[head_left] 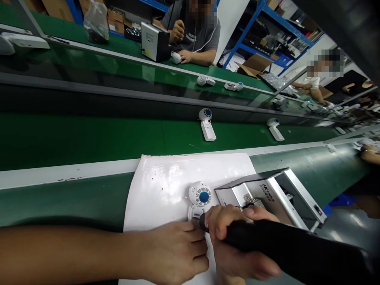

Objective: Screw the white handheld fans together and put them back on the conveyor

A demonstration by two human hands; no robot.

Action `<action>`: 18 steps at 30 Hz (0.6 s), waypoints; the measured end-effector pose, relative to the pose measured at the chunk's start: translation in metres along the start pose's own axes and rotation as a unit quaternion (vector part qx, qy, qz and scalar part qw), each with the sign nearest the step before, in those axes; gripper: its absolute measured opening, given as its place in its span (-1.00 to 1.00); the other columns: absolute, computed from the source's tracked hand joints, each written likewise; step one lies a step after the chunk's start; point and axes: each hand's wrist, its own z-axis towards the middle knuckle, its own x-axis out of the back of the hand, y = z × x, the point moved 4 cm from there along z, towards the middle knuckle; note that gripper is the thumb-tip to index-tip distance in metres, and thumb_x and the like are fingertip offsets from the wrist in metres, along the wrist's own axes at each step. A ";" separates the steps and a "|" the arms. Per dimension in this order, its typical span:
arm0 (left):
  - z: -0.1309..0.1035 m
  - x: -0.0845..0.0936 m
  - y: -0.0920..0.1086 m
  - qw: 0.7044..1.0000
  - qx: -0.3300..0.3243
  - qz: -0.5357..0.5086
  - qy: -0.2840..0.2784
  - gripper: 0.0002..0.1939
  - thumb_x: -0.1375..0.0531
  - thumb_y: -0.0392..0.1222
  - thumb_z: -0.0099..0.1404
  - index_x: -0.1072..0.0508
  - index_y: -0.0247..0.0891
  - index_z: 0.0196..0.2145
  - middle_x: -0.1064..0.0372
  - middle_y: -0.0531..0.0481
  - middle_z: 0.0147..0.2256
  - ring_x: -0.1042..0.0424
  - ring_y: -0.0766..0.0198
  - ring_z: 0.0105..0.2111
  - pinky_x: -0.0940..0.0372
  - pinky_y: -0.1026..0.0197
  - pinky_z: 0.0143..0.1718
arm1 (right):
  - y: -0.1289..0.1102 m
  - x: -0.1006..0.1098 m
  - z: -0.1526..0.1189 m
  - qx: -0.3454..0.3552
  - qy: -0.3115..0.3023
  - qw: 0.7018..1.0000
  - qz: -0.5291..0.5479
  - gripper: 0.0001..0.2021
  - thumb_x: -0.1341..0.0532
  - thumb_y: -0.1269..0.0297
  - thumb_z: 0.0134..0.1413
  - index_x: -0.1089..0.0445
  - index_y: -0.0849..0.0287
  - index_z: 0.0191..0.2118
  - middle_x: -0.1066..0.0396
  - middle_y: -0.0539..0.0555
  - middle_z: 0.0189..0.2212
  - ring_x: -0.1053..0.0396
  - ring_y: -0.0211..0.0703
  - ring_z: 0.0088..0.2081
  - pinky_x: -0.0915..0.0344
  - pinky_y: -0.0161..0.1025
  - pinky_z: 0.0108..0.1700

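On a white sheet [160, 190] lies a small white handheld fan [200, 194], its round slotted head with a blue centre facing up. My left hand [178, 251] is closed around the lower part of the fan, which it mostly hides. My right hand [234, 241] grips a black electric screwdriver [255, 235]. The tool's tip points left at the fan's body, just below the head; whether it touches is hidden by my fingers. Right beside the fan stands a silver screw feeder [267, 194] with lettering on its side.
Beyond the sheet runs a green conveyor belt [89, 138] carrying a fan [208, 124] and another fan [275, 129]. Behind it, a person [192, 39] sits by a second boxy machine [154, 41]. More people and blue shelving [267, 23] are farther off.
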 end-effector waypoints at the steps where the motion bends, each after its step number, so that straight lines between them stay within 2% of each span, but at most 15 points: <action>1: 0.000 0.000 0.000 1.000 0.003 -0.003 -0.003 -0.92 -0.26 -0.21 0.50 -0.51 -0.27 -0.19 -0.48 -0.13 -0.16 -0.44 0.07 -0.11 -0.32 0.04 0.11 | 0.002 -0.001 -0.001 -0.004 -0.004 1.000 0.004 -0.47 -0.25 -0.40 0.28 -0.39 -0.07 0.03 -0.33 -0.22 -0.61 -0.17 -0.29 -0.72 -0.27 -0.28 -0.63; 4: -0.001 -0.001 0.000 1.000 0.014 -0.007 -0.012 -0.93 -0.25 -0.21 0.50 -0.50 -0.25 -0.16 -0.50 -0.12 -0.13 -0.45 0.06 -0.05 -0.30 0.05 0.16 | 0.006 -0.004 -0.004 -0.022 -0.001 1.000 0.008 -0.50 -0.33 -0.35 0.22 -0.37 -0.08 -0.01 -0.28 -0.24 -0.63 -0.12 -0.31 -0.72 -0.22 -0.30 -0.62; 10: -0.001 -0.001 0.002 1.000 0.019 0.006 0.005 -0.90 -0.25 -0.21 0.51 -0.48 -0.24 -0.21 -0.49 -0.08 -0.18 -0.45 0.06 -0.08 -0.29 0.03 0.12 | 0.010 -0.011 -0.005 -0.028 0.002 1.000 0.000 -0.59 -0.30 -0.24 0.29 -0.30 -0.07 -0.02 -0.22 -0.25 -0.62 -0.10 -0.32 -0.68 -0.22 -0.32 -0.57; 13: 0.001 -0.001 0.001 0.998 0.018 0.055 0.004 -0.75 -0.27 -0.04 0.56 -0.51 -0.28 -0.21 -0.49 -0.10 -0.20 -0.44 0.03 -0.09 -0.30 0.00 0.10 | 0.008 -0.012 -0.003 -0.028 -0.004 1.000 0.009 -0.59 -0.28 -0.22 0.32 -0.32 -0.03 0.01 -0.26 -0.23 -0.61 -0.14 -0.31 -0.68 -0.23 -0.32 -0.57; 15: 0.002 0.000 -0.001 0.995 0.018 0.096 -0.001 -0.61 -0.28 0.11 0.56 -0.54 -0.32 -0.20 -0.48 -0.12 -0.22 -0.43 0.02 -0.11 -0.31 0.01 0.07 | 0.000 -0.002 -0.001 -0.015 0.000 1.000 0.019 -0.54 -0.29 -0.26 0.30 -0.36 -0.02 0.04 -0.30 -0.21 -0.61 -0.19 -0.29 -0.67 -0.26 -0.29 -0.56; 18: -0.005 0.005 -0.011 0.986 0.081 0.142 0.012 -0.59 -0.31 0.11 0.53 -0.54 -0.34 -0.25 -0.43 -0.11 -0.29 -0.41 0.03 -0.18 -0.34 0.01 0.02 | -0.018 0.039 0.001 0.037 0.034 0.998 0.030 -0.55 -0.23 -0.29 0.35 -0.39 -0.08 0.09 -0.35 -0.14 -0.57 -0.27 -0.22 -0.62 -0.34 -0.21 -0.54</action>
